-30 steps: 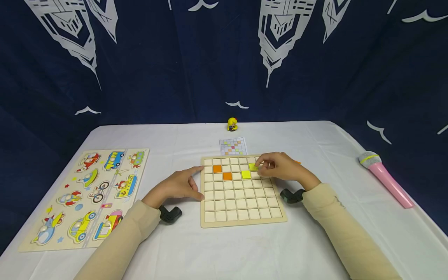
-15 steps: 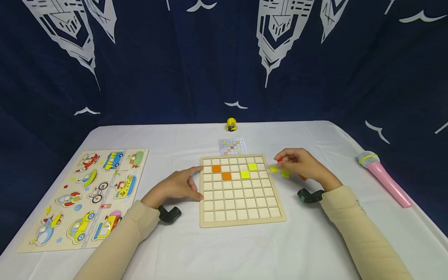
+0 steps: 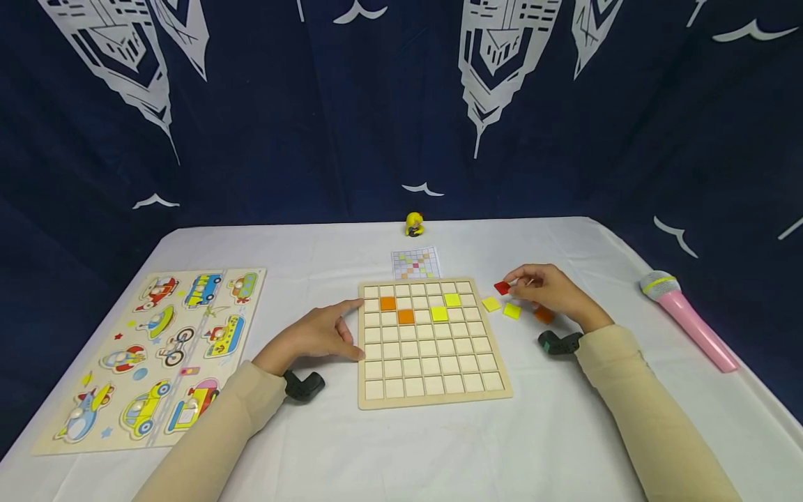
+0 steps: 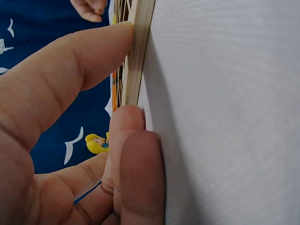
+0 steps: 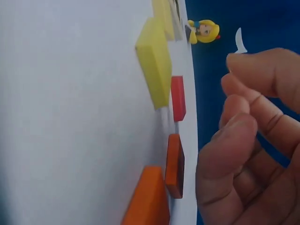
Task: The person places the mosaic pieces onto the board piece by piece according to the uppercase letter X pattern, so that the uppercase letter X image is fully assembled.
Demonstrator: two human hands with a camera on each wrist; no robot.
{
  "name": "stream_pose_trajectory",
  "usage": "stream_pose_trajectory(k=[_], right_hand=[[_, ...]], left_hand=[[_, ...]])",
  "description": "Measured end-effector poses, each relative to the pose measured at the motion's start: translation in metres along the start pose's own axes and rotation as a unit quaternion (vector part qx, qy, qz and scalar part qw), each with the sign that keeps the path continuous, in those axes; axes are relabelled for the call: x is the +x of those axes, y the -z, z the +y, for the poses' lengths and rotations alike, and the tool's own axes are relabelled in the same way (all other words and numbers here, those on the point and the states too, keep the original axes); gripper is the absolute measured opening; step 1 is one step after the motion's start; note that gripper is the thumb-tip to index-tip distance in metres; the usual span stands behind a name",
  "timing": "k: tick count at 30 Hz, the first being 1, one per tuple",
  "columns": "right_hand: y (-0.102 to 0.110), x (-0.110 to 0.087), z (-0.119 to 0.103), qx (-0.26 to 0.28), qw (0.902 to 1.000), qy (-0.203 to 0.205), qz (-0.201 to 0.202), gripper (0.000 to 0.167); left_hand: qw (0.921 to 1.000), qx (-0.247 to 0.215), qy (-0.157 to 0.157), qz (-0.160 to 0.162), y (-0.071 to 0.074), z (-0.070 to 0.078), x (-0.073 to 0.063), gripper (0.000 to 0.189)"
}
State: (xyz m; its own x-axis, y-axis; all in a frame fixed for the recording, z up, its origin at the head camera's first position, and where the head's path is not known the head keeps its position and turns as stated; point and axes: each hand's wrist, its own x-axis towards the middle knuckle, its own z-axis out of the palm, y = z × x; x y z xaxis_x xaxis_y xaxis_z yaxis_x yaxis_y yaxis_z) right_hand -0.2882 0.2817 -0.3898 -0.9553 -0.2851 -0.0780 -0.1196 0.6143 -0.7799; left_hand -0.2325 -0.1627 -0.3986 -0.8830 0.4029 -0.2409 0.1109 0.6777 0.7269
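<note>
A pale wooden grid board (image 3: 433, 401) lies on the white table, with two orange tiles (image 3: 387, 303) and two yellow tiles (image 3: 452, 300) in its upper rows. At its left edge my left hand (image 3: 314, 332) touches the rim with thumb and index finger spread. To the right of the board, my right hand (image 3: 546, 287) hovers beside a red tile (image 3: 502, 287), fingers loosely bent. In the right wrist view the red tile (image 5: 178, 98) lies on the table apart from the fingertips (image 5: 241, 124). Loose yellow tiles (image 3: 511, 311) and orange tiles (image 5: 175, 166) lie near it.
Behind the board lies a printed card (image 3: 416, 263) with a coloured grid pattern, and beyond it a small yellow figurine (image 3: 414, 224). A picture puzzle board (image 3: 150, 359) covers the left side. Far right is a pink microphone (image 3: 696, 328).
From above the board's upper right, my right hand has moved right to the loose tiles, leaving the upper yellow tile in its cell. My left hand stays at the board's edge.
</note>
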Motion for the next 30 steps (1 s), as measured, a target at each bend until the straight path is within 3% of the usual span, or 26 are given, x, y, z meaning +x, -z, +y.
stream_pose_trajectory(k=[10,18,30], right_hand=[[0.005,0.013,0.003,-0.067,0.9974,-0.015,-0.023,0.032],[0.009,0.019,0.003,-0.054,0.9969,-0.023,-0.052,0.039],[0.009,0.024,0.004,-0.07,0.9957,-0.042,-0.044,0.032]], left_hand=[[1.0,-0.002,0.0,0.001,-0.001,0.0,0.0,0.105],[1.0,0.003,0.004,0.002,-0.001,0.0,0.0,0.105],[1.0,0.002,0.0,0.001,0.0,0.0,0.001,0.105]])
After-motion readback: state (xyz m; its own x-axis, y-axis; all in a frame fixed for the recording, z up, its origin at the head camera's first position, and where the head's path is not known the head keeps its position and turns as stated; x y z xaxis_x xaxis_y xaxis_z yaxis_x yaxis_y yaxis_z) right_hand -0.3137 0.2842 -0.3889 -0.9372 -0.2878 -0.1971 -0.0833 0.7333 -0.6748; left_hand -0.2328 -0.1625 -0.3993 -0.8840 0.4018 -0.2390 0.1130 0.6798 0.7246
